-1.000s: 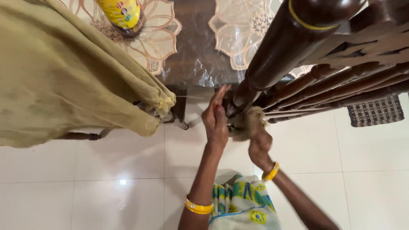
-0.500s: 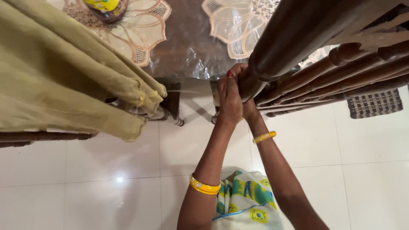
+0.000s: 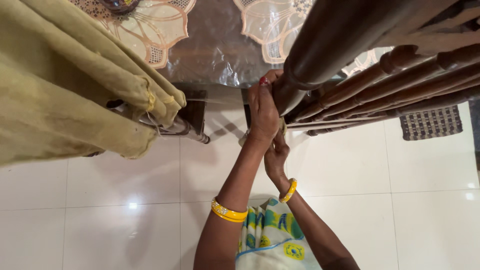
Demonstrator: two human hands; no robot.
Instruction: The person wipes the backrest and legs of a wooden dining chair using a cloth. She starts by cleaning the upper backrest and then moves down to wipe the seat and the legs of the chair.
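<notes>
Left hand (image 3: pixel 262 112) now higher, fingers wrapped around slanted dark chair post (image 3: pixel 325 45).

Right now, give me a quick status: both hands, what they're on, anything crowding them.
Left hand gripping dark wooden chair post. Right hand just below it, grip hidden. Olive cloth draped to the left, apart from hands. Spindles close on right.

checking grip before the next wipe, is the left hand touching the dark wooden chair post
Touching: the head view shows the left hand pressed flat against the dark wooden chair post.
</notes>
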